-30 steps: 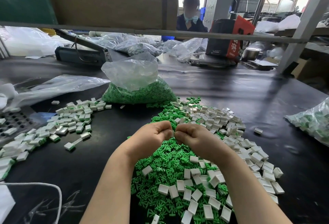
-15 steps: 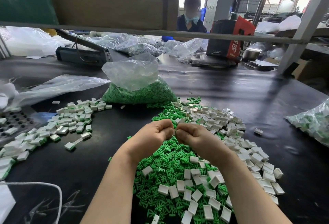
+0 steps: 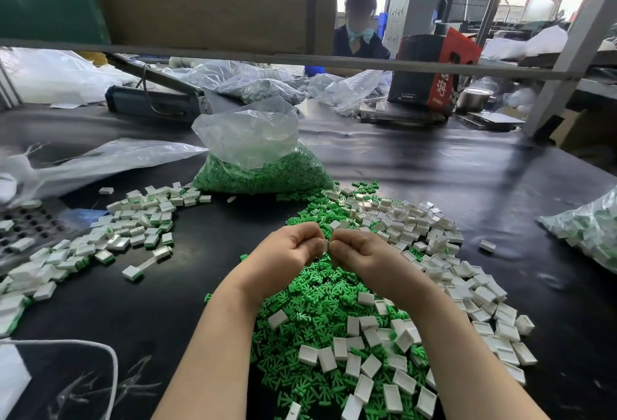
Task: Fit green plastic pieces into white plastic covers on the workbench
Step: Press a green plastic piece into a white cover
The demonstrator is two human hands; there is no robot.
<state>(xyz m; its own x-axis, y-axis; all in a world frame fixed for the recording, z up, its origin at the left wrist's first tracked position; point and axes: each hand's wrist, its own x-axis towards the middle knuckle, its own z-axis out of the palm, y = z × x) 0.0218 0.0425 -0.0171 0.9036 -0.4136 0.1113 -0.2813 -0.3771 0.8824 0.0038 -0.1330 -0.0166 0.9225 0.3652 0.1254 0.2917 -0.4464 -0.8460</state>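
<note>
white cover (image 3: 325, 245), likely light, stiff and slick, sits pinched at its edges between left hand (image 3: 286, 249) and right hand (image 3: 362, 254), both grips clamped, above the green pieces (image 3: 310, 302) at 6 o'clock on the desk (image 3: 434, 166).
</note>
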